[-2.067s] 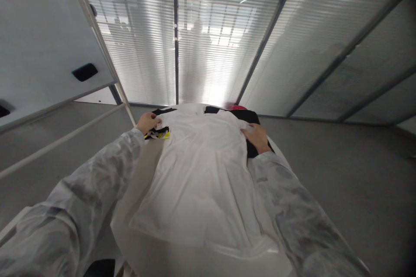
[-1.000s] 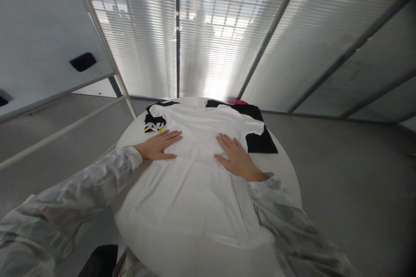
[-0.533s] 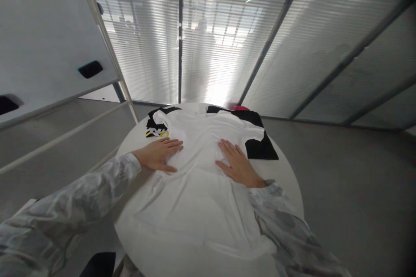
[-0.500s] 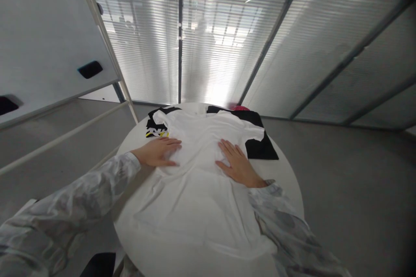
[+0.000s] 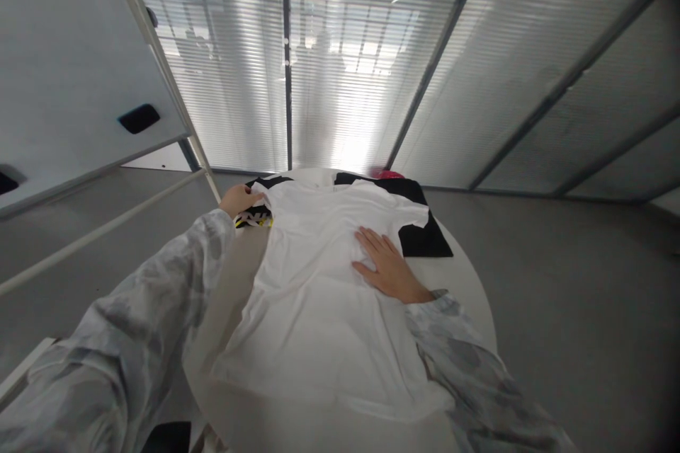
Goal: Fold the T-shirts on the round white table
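Observation:
A white T-shirt [image 5: 324, 311] lies spread on the round white table [image 5: 470, 283], its neck at the far side and its hem toward me. My left hand [image 5: 238, 201] is at the tip of the left sleeve, fingers and thumb closed on the cloth. Flat on the right part of the shirt's chest rests my right hand [image 5: 387, 265], fingers stretched out. Soft creases run across the fabric between the two hands.
Black folded cloth [image 5: 430, 239] lies partly under the shirt's right sleeve. Another black piece with a yellow and white print [image 5: 253, 219] is under the left sleeve. Something red [image 5: 390, 174] sits at the far edge. A whiteboard on a frame [image 5: 79, 64] stands at left.
My left hand has moved from lying flat on the shirt's left side, away from me, to the left sleeve tip and closed there. My right hand stays in place.

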`<state>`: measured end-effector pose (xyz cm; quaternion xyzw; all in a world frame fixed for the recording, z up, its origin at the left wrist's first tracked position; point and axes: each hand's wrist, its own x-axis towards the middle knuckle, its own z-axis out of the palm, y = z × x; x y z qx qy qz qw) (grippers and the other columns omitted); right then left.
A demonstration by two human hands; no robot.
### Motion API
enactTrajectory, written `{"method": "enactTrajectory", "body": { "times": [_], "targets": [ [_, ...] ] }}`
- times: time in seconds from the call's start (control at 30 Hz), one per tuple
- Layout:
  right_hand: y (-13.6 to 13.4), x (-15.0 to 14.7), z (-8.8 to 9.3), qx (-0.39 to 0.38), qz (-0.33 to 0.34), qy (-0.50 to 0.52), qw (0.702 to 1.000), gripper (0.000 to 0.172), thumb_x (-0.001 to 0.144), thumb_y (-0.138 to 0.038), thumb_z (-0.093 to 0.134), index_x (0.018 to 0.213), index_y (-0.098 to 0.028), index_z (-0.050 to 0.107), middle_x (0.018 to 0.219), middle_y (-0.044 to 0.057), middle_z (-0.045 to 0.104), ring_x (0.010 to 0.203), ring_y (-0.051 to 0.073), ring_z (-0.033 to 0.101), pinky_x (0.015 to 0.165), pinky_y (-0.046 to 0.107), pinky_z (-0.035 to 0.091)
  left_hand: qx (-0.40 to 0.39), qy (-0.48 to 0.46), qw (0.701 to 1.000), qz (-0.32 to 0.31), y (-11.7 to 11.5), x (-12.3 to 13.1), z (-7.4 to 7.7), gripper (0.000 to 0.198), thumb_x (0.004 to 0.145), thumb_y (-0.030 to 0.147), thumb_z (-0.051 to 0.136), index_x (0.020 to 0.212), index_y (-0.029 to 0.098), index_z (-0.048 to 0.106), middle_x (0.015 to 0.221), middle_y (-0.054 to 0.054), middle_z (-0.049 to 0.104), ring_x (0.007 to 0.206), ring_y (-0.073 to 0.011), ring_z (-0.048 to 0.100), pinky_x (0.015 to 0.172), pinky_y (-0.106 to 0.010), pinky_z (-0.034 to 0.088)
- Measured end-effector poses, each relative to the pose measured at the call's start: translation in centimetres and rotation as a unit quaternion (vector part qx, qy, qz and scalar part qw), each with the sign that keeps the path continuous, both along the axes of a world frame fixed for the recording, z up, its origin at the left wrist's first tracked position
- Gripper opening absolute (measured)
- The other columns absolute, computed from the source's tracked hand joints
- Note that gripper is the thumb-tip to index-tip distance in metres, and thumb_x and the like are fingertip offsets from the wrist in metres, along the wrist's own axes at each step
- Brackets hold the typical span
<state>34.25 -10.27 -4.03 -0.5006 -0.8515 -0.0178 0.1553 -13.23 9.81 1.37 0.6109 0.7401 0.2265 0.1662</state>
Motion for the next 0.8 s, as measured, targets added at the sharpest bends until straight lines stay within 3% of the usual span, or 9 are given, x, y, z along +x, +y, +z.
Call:
{"method": "enactTrajectory", "body": {
  "times": [0.1,0.23,0.47,0.63,0.8],
  "targets": [
    [0.0,0.0,0.1,-0.004,-0.001,0.001,1.0,0.082,0.112,-0.058,0.051,0.182,-0.034,0.015,0.186,0.008,0.027,0.171,0.032,0.031,0.139,0.063,0.027,0.038,-0.042,0.998,0.028,0.6,0.2,-0.5,0.036,0.08,0.047,0.078,0.102,0.019,0.077,0.094,-0.009,0.08,0.092,-0.0274,0.074,0.077,-0.033,0.052],
    [-0.1,0.1,0.0,-0.002,-0.003,0.003,1.0,0.081,0.112,-0.058,0.051,0.181,-0.033,0.017,0.186,0.007,0.028,0.171,0.031,0.03,0.14,0.062,0.026,0.062,-0.065,0.995,0.051,0.8,0.5,-0.5,0.028,0.082,0.042,0.074,0.098,0.019,0.074,0.09,-0.008,0.077,0.086,-0.0255,0.071,0.076,-0.034,0.052],
    [0.0,0.2,-0.1,-0.002,-0.002,0.009,1.0,0.08,0.112,-0.058,0.051,0.181,-0.033,0.019,0.186,0.008,0.029,0.171,0.032,0.031,0.139,0.063,0.027,0.119,-0.066,0.985,0.108,0.5,1.6,1.2,0.021,0.093,0.043,0.067,0.097,0.023,0.068,0.093,-0.01,0.077,0.089,-0.0292,0.072,0.08,-0.039,0.052],
    [-0.1,0.1,0.0,0.001,-0.001,0.005,1.0,0.08,0.112,-0.057,0.051,0.181,-0.033,0.017,0.186,0.008,0.028,0.171,0.032,0.031,0.139,0.062,0.027,0.185,0.039,0.98,0.068,-0.6,3.7,3.2,0.021,0.097,0.044,0.065,0.105,0.024,0.067,0.104,-0.012,0.079,0.099,-0.0334,0.073,0.086,-0.042,0.052],
    [-0.1,0.1,0.1,-0.001,-0.002,0.003,1.0,0.082,0.111,-0.056,0.052,0.181,-0.033,0.016,0.186,0.008,0.028,0.171,0.032,0.031,0.139,0.063,0.028,0.145,0.068,0.987,0.028,-1.1,5.0,4.1,0.018,0.099,0.038,0.066,0.107,0.023,0.066,0.103,-0.016,0.077,0.104,-0.0383,0.073,0.092,-0.046,0.051]
  ]
}}
